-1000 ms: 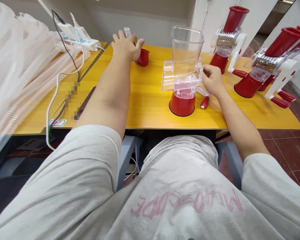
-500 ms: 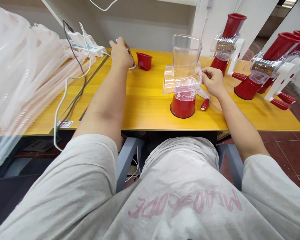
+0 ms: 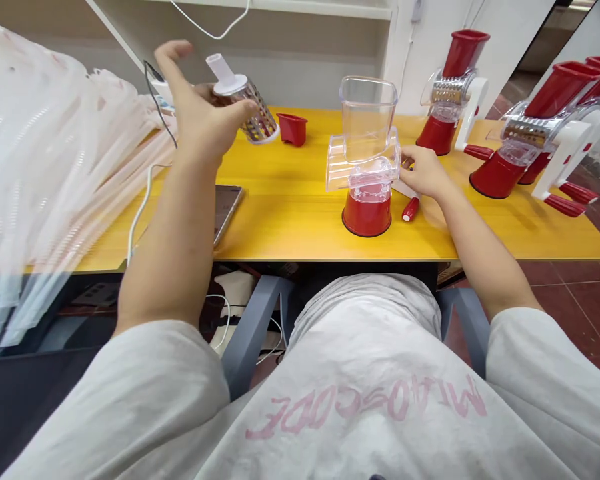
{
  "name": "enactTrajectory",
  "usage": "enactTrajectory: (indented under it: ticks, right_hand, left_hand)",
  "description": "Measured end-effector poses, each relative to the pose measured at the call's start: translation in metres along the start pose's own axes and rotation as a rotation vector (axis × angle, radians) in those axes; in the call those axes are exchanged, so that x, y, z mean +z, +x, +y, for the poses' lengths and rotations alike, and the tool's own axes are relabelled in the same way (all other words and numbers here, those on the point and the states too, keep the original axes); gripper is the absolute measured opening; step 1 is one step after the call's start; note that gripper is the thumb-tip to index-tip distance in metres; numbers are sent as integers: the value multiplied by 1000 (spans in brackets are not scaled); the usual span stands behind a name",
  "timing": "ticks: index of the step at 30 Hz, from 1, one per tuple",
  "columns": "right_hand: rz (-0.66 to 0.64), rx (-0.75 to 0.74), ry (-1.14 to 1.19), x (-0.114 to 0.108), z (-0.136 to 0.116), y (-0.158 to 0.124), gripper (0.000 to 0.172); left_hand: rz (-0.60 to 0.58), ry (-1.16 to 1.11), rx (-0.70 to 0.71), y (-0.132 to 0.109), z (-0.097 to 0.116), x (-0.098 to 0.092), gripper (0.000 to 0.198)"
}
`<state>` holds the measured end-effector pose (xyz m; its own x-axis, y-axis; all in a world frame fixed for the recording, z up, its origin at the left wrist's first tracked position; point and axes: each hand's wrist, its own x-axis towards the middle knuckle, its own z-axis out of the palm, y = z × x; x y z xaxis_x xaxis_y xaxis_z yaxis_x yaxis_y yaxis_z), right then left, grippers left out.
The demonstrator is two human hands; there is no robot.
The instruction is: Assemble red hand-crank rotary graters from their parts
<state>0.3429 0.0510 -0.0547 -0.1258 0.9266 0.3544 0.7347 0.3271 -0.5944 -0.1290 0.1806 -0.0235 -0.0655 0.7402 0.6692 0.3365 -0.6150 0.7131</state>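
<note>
My left hand (image 3: 200, 113) is raised over the back left of the table, holding a metal grater drum (image 3: 256, 113) with a white end and stem, tilted in the air. My right hand (image 3: 423, 170) is closed at the right end of the clear plastic housing (image 3: 337, 163); what its fingers pinch is hard to make out. The housing, with a clear hopper (image 3: 369, 110) on top, stands upright on a red base (image 3: 367, 213). Beside the base lies a white crank with a red handle (image 3: 411, 209). A red plastic pusher (image 3: 293, 129) sits behind, right of the drum.
Several assembled red graters (image 3: 497, 170) stand at the right of the yellow table (image 3: 290, 227). A phone (image 3: 227, 207) lies near the front edge, below my left forearm. Clear plastic bags (image 3: 45, 160) and cables cover the left side. A white shelf (image 3: 300, 8) is behind.
My left hand has lifted the drum off the table and moved up and left. The phone now shows beside my forearm. My right hand has stayed by the housing, slightly lower.
</note>
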Motion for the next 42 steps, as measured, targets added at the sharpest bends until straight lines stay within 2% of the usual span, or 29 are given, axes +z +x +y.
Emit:
enactTrajectory:
  ticks: [1,4,7,9,13,16,19,22,24,27,30,32,38,42]
  right_hand:
    - [-11,-5,2,0,-1,-1,20]
    - [-50,-5,-3,2,-4,-1,19]
    - [-78,5,-26,3,-5,-2,18]
    - [-82,6,-42,3,-5,-2,19]
    - [-65,-5,-73,4,-5,-5,23]
    - [-97,37,-96,7,-4,-7,29]
    - [-143,100,-152,9,-2,-8,35]
    - [-133,116,-161,7,3,-8,39]
    - [-84,105,-104,3,8,-6,43]
    - [56,98,-2,-6,15,-1,55]
    - [198,97,73,-11,23,6,58]
    - [234,84,174,-12,26,11,58]
    - [105,74,548,-19,15,9,77]
    - [14,126,765,-32,-5,-1,73]
  left_hand:
    - [2,-80,-24,-20,11,-4,105]
    - [-224,-171,-122,-87,35,-12,114]
    - [-274,-150,-269,-136,40,-13,114]
    - [-303,-137,-289,-152,35,-11,113]
    - [-307,-143,-275,-160,26,-6,116]
    - [-352,-139,-334,-169,27,-6,119]
    - [-384,-126,-372,-178,32,-7,111]
    - [-382,-185,-343,-178,38,-8,102]
    - [-372,-245,-286,-171,43,-7,96]
    - [-346,-308,-204,-157,50,-5,92]
    - [-354,-364,-192,-148,56,-2,91]
    - [-365,-389,-201,-146,59,1,91]
    - [-379,-453,-233,-152,68,18,97]
    - [-375,-453,-196,-152,76,37,101]
